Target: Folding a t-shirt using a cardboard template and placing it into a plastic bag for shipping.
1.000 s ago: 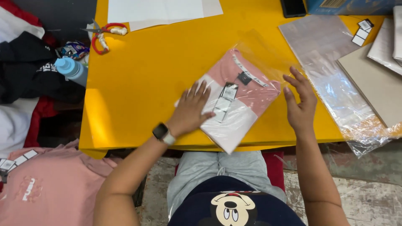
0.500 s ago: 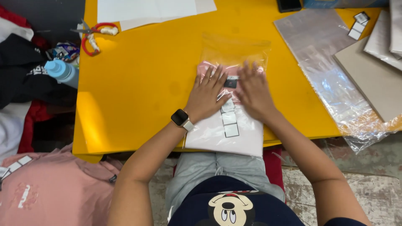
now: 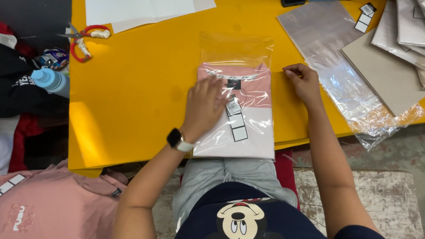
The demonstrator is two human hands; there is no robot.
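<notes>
Yellow table [image 3: 133, 110]; clear bag [image 3: 237, 57] holds folded shirt [image 3: 248, 110]; left hand [image 3: 201, 106] flat atop.

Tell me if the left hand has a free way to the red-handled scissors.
Probably yes: the left hand rests on the bagged shirt, and only bare yellow table lies between it and the scissors at the far left.

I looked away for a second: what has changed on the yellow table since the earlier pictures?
The bagged shirt, skewed a second ago, now lies square. The left hand stays flat on it; the right hand has moved off it to its right edge. The scissors and white paper stayed put.
</notes>
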